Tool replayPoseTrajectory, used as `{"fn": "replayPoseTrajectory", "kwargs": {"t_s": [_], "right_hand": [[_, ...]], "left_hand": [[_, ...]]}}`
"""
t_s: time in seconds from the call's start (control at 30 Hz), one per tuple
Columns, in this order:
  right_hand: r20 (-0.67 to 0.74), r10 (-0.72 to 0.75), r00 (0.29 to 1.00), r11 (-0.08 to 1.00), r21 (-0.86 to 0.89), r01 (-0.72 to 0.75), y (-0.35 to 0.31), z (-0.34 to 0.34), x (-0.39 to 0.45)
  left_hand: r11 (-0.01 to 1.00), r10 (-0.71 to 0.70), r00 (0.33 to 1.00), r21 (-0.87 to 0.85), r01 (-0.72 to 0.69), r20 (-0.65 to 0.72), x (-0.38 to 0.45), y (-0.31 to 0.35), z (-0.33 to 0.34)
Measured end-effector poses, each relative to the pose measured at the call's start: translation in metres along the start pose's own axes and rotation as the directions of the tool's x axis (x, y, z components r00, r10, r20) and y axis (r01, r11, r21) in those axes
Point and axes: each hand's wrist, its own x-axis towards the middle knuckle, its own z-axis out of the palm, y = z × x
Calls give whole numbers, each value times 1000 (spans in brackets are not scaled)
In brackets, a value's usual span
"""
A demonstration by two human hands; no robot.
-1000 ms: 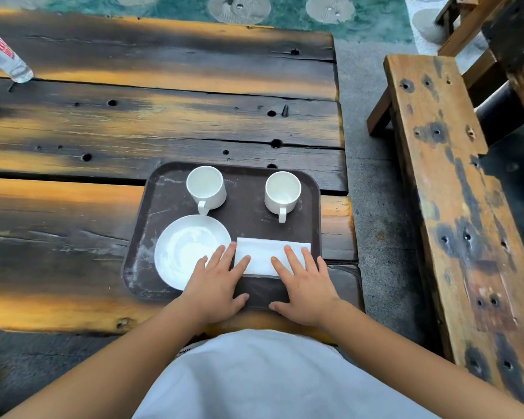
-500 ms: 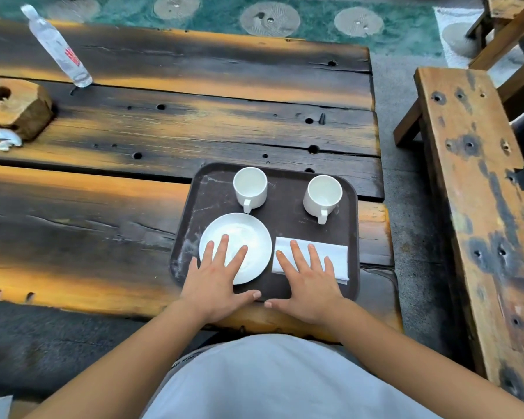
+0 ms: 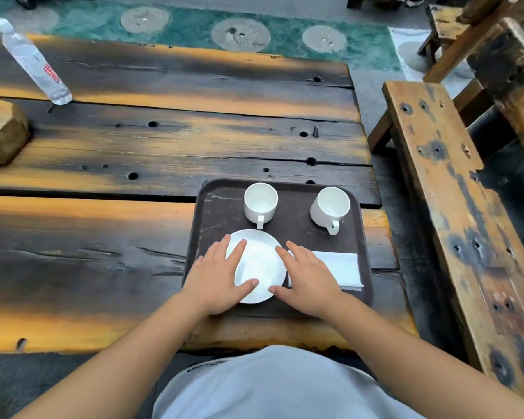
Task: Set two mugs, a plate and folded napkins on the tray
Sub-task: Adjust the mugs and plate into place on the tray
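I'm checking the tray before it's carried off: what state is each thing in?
Left mug: upright, empty, handle toward the person.
Right mug: upright, empty.
Plate: flat on the tray, empty.
Napkins: folded, flat beside the plate.
Left hand: fingers straight, over the plate's left side.
Right hand: fingers straight, over the napkins' left end.
Water bottle: standing on the table.

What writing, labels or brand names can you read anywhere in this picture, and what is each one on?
Plastic bottle at the table's far left: red print on its label, too blurred to read.
Light shirt, near its hem: a short line of dark lettering, too small and skewed to read.
Tray, two mugs, plate, napkin: no text visible.
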Motion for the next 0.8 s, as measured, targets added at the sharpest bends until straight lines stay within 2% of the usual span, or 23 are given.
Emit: {"fn": "replayPoseTrajectory", "kwargs": {"t_s": [0.4,0.53,0.67,0.8], "right_hand": [[-51,34,998,983,183,-24,3,-34,49],[-92,65,994,951,308,-34,10,-49,84],[-54,91,994,887,457,-56,13,-54,117],[5,112,994,857,505,-99,16,-55,143]], "left_hand": [[986,8,999,-168,-16,-51,64,-4,-37],[975,33,997,-215,-49,-73,94,-8,-47],[953,43,997,-296,-63,-72,122,-13,-53],[923,61,998,-378,-65,-23,145,-16,-53]]}}
